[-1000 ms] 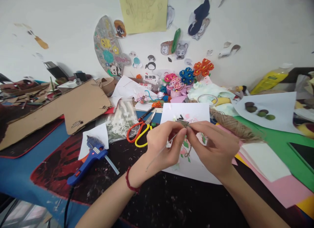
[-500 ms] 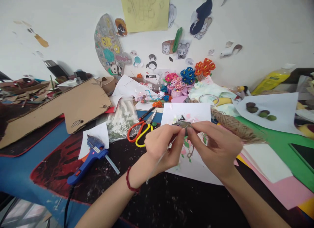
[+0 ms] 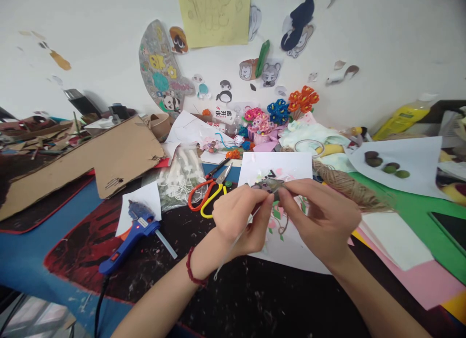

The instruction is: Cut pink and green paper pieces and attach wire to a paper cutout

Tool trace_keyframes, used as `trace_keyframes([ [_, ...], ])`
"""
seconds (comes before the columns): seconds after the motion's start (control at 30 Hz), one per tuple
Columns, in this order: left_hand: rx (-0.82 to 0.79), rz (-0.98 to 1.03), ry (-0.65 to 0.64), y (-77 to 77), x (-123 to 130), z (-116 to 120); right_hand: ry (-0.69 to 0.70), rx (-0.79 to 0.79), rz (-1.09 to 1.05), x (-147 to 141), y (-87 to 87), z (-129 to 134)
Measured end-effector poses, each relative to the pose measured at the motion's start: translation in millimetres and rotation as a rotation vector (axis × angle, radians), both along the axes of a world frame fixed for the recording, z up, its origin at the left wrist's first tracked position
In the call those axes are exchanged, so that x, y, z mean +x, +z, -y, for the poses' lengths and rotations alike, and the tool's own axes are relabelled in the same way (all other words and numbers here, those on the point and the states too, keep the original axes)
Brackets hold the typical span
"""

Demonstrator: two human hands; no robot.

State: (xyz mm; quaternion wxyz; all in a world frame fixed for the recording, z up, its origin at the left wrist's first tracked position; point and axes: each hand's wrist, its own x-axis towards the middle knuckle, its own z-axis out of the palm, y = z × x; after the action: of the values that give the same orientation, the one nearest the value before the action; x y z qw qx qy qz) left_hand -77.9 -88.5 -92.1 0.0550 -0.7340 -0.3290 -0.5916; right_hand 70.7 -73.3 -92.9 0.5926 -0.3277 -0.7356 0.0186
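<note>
A small, flat, dark grey piece [image 3: 267,184] with pointed edges is pinched between both sets of fingertips, which cover much of it; its exact kind is unclear. My left hand [image 3: 238,216], with a dark red bracelet at the wrist, grips it from the left. My right hand [image 3: 324,219] closes thumb and fingers on its right side. Out of the left hand a thin pale cord [image 3: 227,255] hangs down past the wrist. Beneath the hands lies a white sheet [image 3: 298,250] with pink and green leaf-like bits and a curled brown stem [image 3: 284,226].
Left of my hands are scissors [image 3: 207,190] with red and yellow handles and a blue hot glue gun [image 3: 129,243] on a paper scrap. A twine bundle [image 3: 345,185] lies to the right. Behind stand colourful yarn flowers [image 3: 278,111]; cardboard [image 3: 124,153] spreads at left.
The grey piece is tilted slightly, and more of it shows above the left fingers. Both hands keep nearly the same place and grip; the cord's end has swung slightly left and down.
</note>
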Motion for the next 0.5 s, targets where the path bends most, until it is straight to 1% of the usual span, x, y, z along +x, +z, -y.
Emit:
trace_keyframes([
  [0.13,0.022,-0.034,-0.027,0.4,-0.2,-0.1,0.011,-0.006,-0.007,-0.4,-0.3,0.1],
  [0.5,0.020,-0.004,-0.010,-1.3,1.0,-0.7,0.054,-0.030,0.007,-0.4,0.9,1.5],
])
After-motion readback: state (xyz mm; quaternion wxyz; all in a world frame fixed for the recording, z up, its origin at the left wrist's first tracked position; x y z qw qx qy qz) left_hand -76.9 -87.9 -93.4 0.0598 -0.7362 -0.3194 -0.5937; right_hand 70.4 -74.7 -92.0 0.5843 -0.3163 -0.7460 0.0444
